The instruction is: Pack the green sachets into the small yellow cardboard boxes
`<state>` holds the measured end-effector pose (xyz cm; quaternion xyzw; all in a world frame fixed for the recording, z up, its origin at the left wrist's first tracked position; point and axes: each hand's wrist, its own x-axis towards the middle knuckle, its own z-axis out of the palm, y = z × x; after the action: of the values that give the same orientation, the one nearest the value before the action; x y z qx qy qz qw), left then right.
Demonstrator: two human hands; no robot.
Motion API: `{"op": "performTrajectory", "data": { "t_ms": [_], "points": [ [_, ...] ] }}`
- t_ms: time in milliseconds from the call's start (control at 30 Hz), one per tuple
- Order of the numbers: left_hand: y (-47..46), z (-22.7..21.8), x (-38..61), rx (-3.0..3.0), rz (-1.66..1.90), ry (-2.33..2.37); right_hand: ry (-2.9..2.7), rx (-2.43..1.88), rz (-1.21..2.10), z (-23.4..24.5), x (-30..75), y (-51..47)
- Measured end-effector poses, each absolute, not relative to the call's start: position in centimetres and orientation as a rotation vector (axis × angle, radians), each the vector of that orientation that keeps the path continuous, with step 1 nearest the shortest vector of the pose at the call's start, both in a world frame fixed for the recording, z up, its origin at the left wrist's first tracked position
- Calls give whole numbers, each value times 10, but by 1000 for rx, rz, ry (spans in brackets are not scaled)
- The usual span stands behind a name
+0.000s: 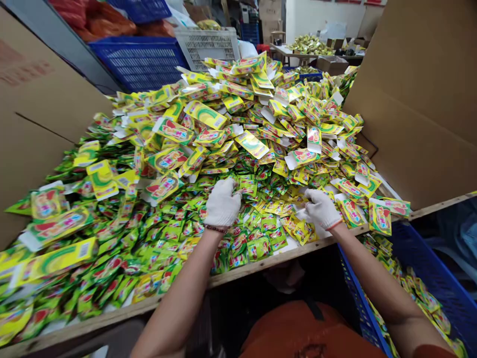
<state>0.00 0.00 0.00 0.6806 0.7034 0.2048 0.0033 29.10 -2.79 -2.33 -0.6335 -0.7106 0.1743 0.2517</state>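
**Left hand [223, 204] and right hand [323, 209] among loose sachets [259, 247] near the front edge of the table [268, 264]**

Head view: both hands wear white knit gloves. The left, with a beaded bracelet [216, 228] at its wrist, has its fingers curled at the green sachets behind the front edge; whether it grips one I cannot tell. The right, its fingers bent in, is closer to the right end of that edge, beside some yellow sachets [303, 231]; its grip cannot be made out either. Loose sachets spread along the front edge, thickest toward the left. Yellow printed cartons [206, 115], many with white flaps sticking out, are heaped toward the back edge. Cardboard walls [417, 99] stand at the left and right edges. Below the front edge, at the right, a blue plastic crate [417, 248] holds more sachets
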Motion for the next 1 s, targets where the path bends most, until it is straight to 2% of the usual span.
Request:
{"op": "performTrajectory", "data": {
  "t_ms": [67, 267, 333, 400, 500, 600, 800, 1000],
  "points": [
    [11, 0, 4, 2262, 619, 2134, -1811, -1617, 625, -26, 288, -37],
    [30, 10, 13, 2511, 214, 2007, -1395, -1511, 1206, -40, 271, -58],
    [22, 14, 9, 2432, 265, 2045, -1319, -1516, 1290, -41, 268, -62],
    [7, 14, 5, 2339, 460, 2027, -1267, -1500, 1336, -39, 267, -65],
    [-22, 7, 8, 2044, 834, 1893, -1269, -1434, 1359, -34, 266, -68],
    [-48, -6, 23, 1697, 968, 1635, -1352, -1393, 1356, -28, 264, -71],
    [-65, -28, 54, 1442, 963, 1360, -1870, -1358, 1146, -10, 262, -74],
    [-69, -27, 62, 1437, 845, 1199, -2044, -1434, 1001, -2, 261, -63]
  ]
}}
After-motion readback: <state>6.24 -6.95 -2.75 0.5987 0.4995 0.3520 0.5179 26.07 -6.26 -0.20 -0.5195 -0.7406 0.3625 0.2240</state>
